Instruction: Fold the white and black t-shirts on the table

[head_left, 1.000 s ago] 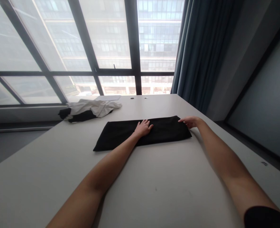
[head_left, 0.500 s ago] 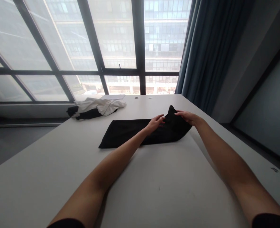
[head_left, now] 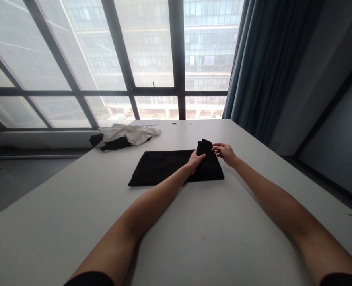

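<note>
A black folded garment (head_left: 164, 165) lies flat on the white table, its long side running left to right; its exact kind cannot be made out. At its right end, a part of the cloth (head_left: 205, 147) is turned over and stands up above the rest. My left hand (head_left: 195, 159) is closed around the lower left of this raised part, thumb in front. On the other side, my right hand (head_left: 226, 153) has its fingers stretched out and slightly apart, the fingertips at the raised cloth's right edge. My left forearm covers some of the garment's front edge.
A heap of white and black cloth (head_left: 131, 135) lies at the table's far left, with a flat pale sheet (head_left: 146, 122) behind it. The white table (head_left: 178, 226) reaches towards the windows. A blue curtain (head_left: 253, 79) hangs on the right.
The garment's right end has been folded over to the left. My right hand has moved left with it, and my left hand has closed on the raised part.
</note>
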`<state>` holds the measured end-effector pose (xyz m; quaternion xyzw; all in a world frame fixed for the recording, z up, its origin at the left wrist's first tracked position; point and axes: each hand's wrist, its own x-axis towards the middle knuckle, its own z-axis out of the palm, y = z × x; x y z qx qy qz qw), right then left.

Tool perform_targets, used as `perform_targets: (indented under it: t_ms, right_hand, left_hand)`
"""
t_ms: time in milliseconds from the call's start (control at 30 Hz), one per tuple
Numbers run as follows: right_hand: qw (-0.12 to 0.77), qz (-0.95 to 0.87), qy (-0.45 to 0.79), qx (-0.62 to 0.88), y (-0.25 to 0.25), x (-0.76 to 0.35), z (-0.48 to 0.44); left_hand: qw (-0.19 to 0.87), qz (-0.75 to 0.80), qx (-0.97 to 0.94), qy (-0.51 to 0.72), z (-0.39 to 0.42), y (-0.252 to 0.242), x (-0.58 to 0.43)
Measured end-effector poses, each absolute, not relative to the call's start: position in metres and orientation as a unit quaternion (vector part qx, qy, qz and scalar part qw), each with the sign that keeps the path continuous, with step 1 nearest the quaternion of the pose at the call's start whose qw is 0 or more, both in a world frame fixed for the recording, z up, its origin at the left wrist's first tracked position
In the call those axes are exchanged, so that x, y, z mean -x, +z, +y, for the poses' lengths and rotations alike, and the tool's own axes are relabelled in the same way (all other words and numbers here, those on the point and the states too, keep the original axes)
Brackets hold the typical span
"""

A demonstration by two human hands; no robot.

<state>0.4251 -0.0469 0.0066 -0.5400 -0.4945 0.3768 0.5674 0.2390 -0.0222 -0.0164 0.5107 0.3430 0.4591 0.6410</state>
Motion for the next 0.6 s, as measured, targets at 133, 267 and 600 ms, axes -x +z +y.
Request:
perform_targets:
  t_ms: [133, 267, 600]
  right_hand:
    - [0.602, -0.476, 0.293, 0.571, -0.018, -0.434, -0.034]
    - [0.604, -0.496, 0.267, 0.564, -0.032, -0.431, -0.03]
    - [0.597, -0.564, 0.245, 0.516, -0.035, -0.418, -0.037]
  left_hand:
    - [0.634, 0.363, -0.508, 0.457, -0.021, -0.017, -0.241]
    - [0.644, 0.359, -0.509, 0.443, -0.025, -0.002, -0.237]
    - [0.591, 0.372, -0.572, 0.431, -0.034, 0.072, -0.202]
